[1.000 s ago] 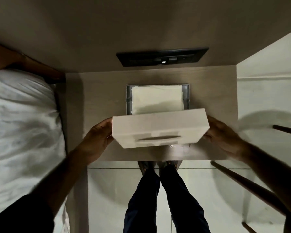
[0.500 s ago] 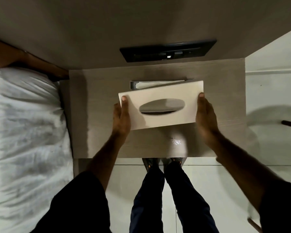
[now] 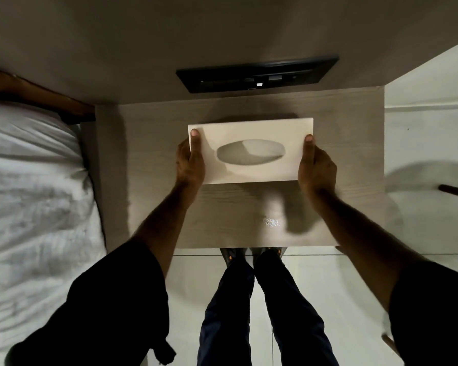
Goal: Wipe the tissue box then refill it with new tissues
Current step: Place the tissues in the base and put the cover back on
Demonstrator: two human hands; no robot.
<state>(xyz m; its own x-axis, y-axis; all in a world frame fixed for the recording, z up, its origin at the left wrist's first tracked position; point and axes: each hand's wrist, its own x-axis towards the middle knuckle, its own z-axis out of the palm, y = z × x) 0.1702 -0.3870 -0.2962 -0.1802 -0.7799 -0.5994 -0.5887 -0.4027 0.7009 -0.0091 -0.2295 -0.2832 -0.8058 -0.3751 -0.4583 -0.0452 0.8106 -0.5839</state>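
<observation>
The white tissue box cover [image 3: 251, 128], with an oval slot on top, lies flat and level on the wooden bedside table [image 3: 148, 180]. Pale tissue shows through the slot [image 3: 251, 154]. My left hand [image 3: 191, 161] grips its left end, thumb on top. At the right end my right hand [image 3: 315, 167] holds it the same way. The grey base and the tissue stack are hidden under the cover.
A black switch panel [image 3: 257, 73] is set in the wall behind the table. A white-sheeted bed [image 3: 35, 207] lies close on the left. White floor tiles, a dark chair leg [image 3: 455, 191] on the right, and my legs and shoes [image 3: 251, 254] in front.
The cover, held tilted in front of the open base a second ago, moved back over the tissue stack and came down level, hiding the base. Both hands stayed on its ends.
</observation>
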